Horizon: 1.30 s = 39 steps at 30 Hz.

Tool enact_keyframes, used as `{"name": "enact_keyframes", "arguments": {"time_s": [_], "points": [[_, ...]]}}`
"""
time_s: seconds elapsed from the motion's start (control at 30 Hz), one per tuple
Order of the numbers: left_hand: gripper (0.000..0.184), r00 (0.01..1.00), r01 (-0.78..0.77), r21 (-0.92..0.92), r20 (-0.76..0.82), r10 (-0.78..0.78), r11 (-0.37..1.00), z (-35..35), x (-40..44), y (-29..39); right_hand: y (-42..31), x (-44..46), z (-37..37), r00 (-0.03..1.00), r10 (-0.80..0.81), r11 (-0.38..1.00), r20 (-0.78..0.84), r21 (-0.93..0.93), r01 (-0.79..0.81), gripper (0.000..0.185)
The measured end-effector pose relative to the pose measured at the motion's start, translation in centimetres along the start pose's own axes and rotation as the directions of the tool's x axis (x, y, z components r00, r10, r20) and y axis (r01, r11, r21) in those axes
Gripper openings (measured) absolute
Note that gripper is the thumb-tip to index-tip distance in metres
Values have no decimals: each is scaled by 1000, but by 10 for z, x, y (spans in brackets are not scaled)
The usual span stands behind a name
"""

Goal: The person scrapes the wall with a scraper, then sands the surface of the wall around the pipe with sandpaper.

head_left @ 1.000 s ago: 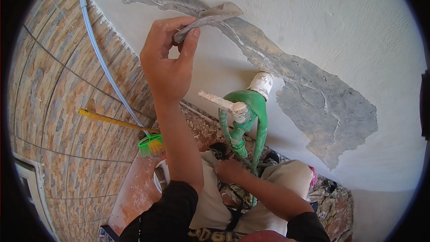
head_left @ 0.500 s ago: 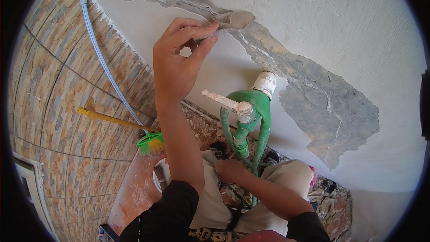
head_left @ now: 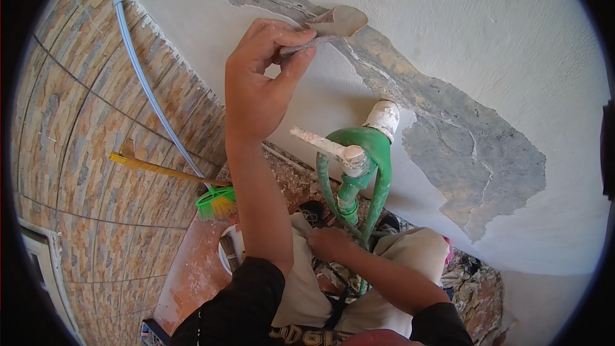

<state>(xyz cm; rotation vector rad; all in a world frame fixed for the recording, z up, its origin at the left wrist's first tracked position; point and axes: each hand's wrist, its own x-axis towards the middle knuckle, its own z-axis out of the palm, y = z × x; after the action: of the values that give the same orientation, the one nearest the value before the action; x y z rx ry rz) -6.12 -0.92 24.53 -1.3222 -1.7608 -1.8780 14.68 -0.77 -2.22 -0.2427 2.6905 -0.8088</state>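
Pinching a curled sheet (head_left: 336, 23) between nearly closed fingers of the left hand (head_left: 261, 86), the nearer one. Jutting rightward from the fingertips, with long axis slanting up to the right; cannot tell whether touching the wall. Resting the right hand (head_left: 328, 245) well below, near the trousers (head_left: 301, 291); cannot tell its fingers' opening or hold. Showing, lower right of the left fingers, a green pipe (head_left: 371, 141), then a grey patch (head_left: 477, 144).
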Motion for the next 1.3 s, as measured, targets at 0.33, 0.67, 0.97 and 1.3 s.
{"name": "enact_keyframes", "arguments": {"time_s": [0.33, 0.67, 0.97, 1.3], "points": [[23, 998, 48, 22, 34, -49, 999, -3, -1, -1, 3, 1, 6, 1000, -12, 1000, -8, 3, 12, 18], [19, 995, -51, 195, 98, 32, 979, -7, 0, 5, 7, 3, 12, 999, -23, 1000, -24, -5, 22, 19], [20, 999, -23, 226, -22, 29, 974, -8, -2, 21, 2, -1, -1, 999, -28, 1000, -24, -7, 28, 19], [29, 922, 17, 142, -385, 40, 990, 10, 1, 15, 1, 2, -4, 999, 11, 1000, 32, -3, -11, 18]]}}
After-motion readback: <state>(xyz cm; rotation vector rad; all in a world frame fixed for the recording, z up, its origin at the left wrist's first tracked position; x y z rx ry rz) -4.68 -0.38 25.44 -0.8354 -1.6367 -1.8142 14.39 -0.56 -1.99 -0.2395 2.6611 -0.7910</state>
